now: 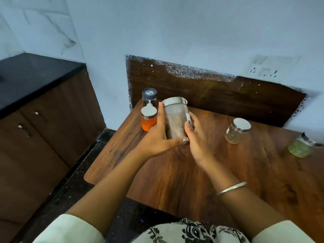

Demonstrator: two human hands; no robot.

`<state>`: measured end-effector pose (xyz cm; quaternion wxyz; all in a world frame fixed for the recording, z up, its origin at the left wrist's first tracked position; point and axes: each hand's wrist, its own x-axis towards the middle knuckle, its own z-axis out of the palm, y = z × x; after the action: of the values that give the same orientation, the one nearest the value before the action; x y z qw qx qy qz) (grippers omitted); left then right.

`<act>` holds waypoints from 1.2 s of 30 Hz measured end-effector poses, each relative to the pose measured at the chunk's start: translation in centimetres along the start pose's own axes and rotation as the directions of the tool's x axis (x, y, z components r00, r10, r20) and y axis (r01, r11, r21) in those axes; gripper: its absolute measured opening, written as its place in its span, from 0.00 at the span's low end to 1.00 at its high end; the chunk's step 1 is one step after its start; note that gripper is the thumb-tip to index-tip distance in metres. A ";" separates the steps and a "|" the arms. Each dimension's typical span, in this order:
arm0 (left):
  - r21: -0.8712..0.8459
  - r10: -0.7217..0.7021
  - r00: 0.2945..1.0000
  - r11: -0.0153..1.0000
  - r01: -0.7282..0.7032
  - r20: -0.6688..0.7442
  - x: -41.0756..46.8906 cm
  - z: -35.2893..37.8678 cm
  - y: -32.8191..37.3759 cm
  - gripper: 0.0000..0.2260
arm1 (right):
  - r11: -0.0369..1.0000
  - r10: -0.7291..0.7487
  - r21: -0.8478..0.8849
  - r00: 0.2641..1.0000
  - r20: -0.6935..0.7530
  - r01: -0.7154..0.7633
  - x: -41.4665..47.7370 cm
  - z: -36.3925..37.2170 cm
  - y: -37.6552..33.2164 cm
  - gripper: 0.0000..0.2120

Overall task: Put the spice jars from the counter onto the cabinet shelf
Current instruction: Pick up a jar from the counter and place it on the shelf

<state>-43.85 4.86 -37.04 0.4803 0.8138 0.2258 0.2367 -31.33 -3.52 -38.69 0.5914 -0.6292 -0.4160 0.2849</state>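
Pick-up step, by the look of it, early in the job: tall jar [175, 120] at frame centre clasped from both sides, left hand [157, 137] along its left wall with thumb crossing near the base, right hand [196, 137] wrapped round the right wall, thumb on the front; lifted off the wooden counter [192, 172] or resting on it, impossible to tell. Left to move: orange jar [149, 120] and dark-capped jar [149, 97] just left of it, small jar [236, 131] and green jar [301, 146] toward the right edge. Next, likely: lift straight up clear of the close neighbours, keep upright, carry to a shelf — none in view, only closed cabinet doors [52, 111] at left.
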 end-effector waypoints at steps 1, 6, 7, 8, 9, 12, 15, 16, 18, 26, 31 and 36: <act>-0.050 -0.014 1.000 0.999 0.012 -0.025 0.2 0.2 0.2 0.52 | 1.000 -0.012 -0.007 1.000 -0.005 0.012 0.0 -0.4 0.0 0.34; -0.325 -0.062 0.997 0.945 0.045 -0.043 0.5 2.2 1.0 0.46 | 0.982 -0.005 0.187 0.999 0.040 -0.003 0.3 -3.2 0.4 0.39; -0.364 -0.064 0.998 0.930 0.049 -0.027 0.6 2.6 1.1 0.45 | 0.975 0.037 0.217 0.995 0.091 -0.056 0.4 -3.9 0.4 0.43; -0.394 -0.063 0.998 0.917 0.057 -0.003 0.7 3.0 1.2 0.45 | 0.968 0.076 0.227 0.986 0.147 -0.109 0.6 -4.5 0.4 0.45; -0.411 -0.060 0.998 0.910 0.064 0.022 0.9 3.4 1.3 0.44 | 0.966 0.106 0.212 0.977 0.184 -0.145 0.6 -5.0 0.3 0.44; -0.378 -0.061 0.995 0.922 0.084 0.073 1.5 4.2 1.6 0.42 | 0.983 0.099 0.136 0.981 0.165 -0.122 0.7 -6.2 0.3 0.37; -0.205 -0.059 0.996 0.976 0.072 0.070 2.2 4.4 1.9 0.39 | 0.997 0.020 0.076 0.994 0.104 -0.028 0.9 -7.0 0.3 0.36; -0.141 -0.062 0.996 0.987 0.070 0.062 2.4 4.5 1.9 0.38 | 0.999 0.004 0.047 0.995 0.100 -0.009 1.0 -7.4 0.4 0.38; -0.108 -0.085 0.995 0.990 0.090 0.053 2.5 4.7 1.9 0.37 | 1.000 -0.005 -0.003 0.989 0.147 0.005 1.2 -7.9 0.4 0.44; -0.211 -0.037 0.998 0.977 0.045 0.042 2.5 5.0 3.3 0.40 | 0.999 0.001 -0.046 0.966 0.260 0.011 0.9 -10.2 -0.4 0.47; -0.162 -0.006 0.998 0.987 0.015 0.056 2.9 5.3 3.6 0.41 | 0.986 -0.006 -0.160 0.958 0.286 0.054 1.2 -12.3 -2.1 0.53; -0.076 0.030 0.996 0.997 -0.024 0.078 4.1 5.2 4.6 0.41 | 0.970 -0.034 -0.227 0.974 0.226 0.087 1.5 -13.5 -3.1 0.52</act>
<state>-36.85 1.79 -34.49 0.5159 0.8069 0.1866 0.2190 -19.74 -9.24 -33.55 0.4713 -0.6464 -0.5289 0.2835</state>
